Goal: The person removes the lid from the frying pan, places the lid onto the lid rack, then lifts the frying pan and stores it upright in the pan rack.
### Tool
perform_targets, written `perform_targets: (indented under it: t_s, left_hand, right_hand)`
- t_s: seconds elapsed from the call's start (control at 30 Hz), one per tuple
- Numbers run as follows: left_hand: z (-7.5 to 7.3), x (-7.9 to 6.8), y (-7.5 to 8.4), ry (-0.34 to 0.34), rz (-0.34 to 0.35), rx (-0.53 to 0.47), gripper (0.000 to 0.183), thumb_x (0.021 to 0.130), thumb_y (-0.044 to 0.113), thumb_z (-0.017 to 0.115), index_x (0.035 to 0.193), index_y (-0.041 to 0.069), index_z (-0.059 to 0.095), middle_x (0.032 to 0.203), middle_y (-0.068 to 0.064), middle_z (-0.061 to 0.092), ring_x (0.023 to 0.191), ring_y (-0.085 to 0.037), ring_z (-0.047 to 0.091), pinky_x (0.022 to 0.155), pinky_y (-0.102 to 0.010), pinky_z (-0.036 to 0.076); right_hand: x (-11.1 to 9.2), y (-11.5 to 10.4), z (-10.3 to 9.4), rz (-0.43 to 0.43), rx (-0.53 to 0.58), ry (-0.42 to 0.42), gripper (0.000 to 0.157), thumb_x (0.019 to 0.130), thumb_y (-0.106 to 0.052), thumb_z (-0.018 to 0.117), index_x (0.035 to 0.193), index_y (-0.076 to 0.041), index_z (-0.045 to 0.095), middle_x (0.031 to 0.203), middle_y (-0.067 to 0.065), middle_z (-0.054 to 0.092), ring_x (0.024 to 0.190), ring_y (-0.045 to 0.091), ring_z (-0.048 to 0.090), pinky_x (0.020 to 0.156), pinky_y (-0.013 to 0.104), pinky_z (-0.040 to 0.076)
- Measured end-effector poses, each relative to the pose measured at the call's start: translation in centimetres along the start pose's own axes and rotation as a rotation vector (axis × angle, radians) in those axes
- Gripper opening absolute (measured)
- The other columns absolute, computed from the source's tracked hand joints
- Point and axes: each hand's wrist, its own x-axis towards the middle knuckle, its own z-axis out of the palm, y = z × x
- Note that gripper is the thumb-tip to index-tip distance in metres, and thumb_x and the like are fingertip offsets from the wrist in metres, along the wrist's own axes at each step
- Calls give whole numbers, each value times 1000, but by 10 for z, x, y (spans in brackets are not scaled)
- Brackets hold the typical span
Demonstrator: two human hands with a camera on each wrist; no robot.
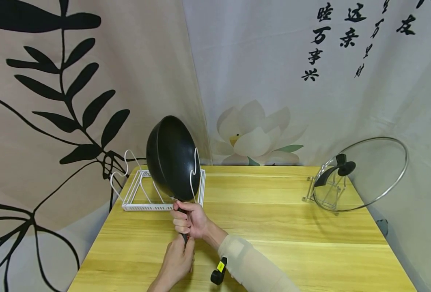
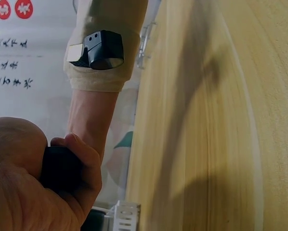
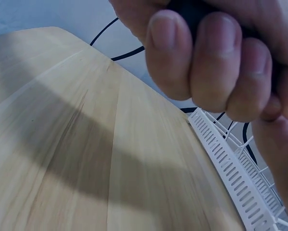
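A black wok (image 1: 173, 158) stands tilted on its edge over the white wire rack (image 1: 147, 207) at the table's back left. One curved wire of the rack passes in front of the wok's right side; whether the wok rests on the rack I cannot tell. My right hand (image 1: 193, 221) grips the black handle close to the pan, its fingers (image 3: 216, 62) curled round it. Lower down, my left hand (image 1: 177, 257) holds the handle's end (image 2: 62, 168). The pan's far side is hidden.
At the right of the wooden table (image 1: 274, 227), a glass lid with a metal rim (image 1: 405, 162) and black knob leans upright in a small clear stand (image 1: 304, 198). A printed curtain (image 1: 259, 81) hangs behind. A black camera (image 1: 218, 275) sits at my right wrist.
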Motion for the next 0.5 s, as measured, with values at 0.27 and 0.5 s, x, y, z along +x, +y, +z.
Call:
perform_targets:
  t_s: [0.27, 0.5]
  left_hand:
    - [3, 1, -4, -16, -15, 18, 28, 114, 12, 57, 86, 10, 58, 55, 6, 53, 35, -2, 49, 39, -21, 39]
    - [4, 1, -8, -52, -22, 14, 28, 115, 13, 55, 88, 9, 59, 55, 7, 53, 35, -3, 51, 38, -20, 38]
  right_hand:
    - [-2, 1, -4, 7, 19, -11, 51, 123, -25, 14, 101, -22, 59, 68, -12, 38, 52, 5, 22, 45, 18, 24]
    - [-5, 5, -8, 6, 32, 7, 49, 123, -24, 14, 101, -22, 58, 68, -11, 33, 53, 6, 16, 45, 19, 21]
